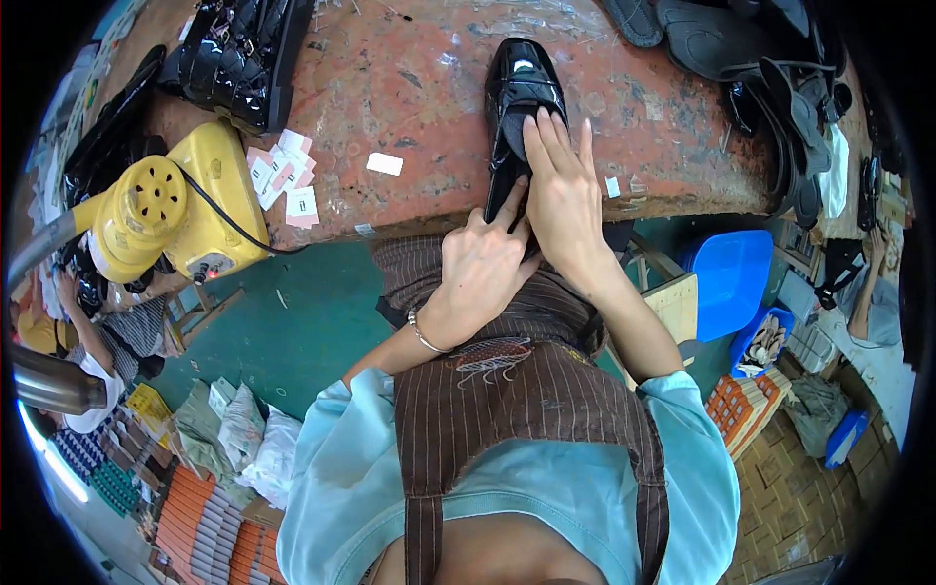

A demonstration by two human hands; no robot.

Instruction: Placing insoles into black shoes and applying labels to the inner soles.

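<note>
A glossy black loafer [526, 68] lies on the worn reddish table with its toe pointing away from me. My left hand [480, 273] is at the heel end, one finger reaching inside the shoe and the others curled about its back edge. My right hand [564, 200] rests over the shoe's right side, fingers stretched out, with the tips at the dark inside of the opening just behind the upper strap. The heel's back part is hidden by my hands.
On the table's left stand glossy black shoes [244, 58], a yellow machine [210, 200] with a black cable, and scattered small white labels [283, 171]. Dark soles and shoes [712, 39] pile up at the right. Below right is a blue bin [731, 278]. Other people work at both sides.
</note>
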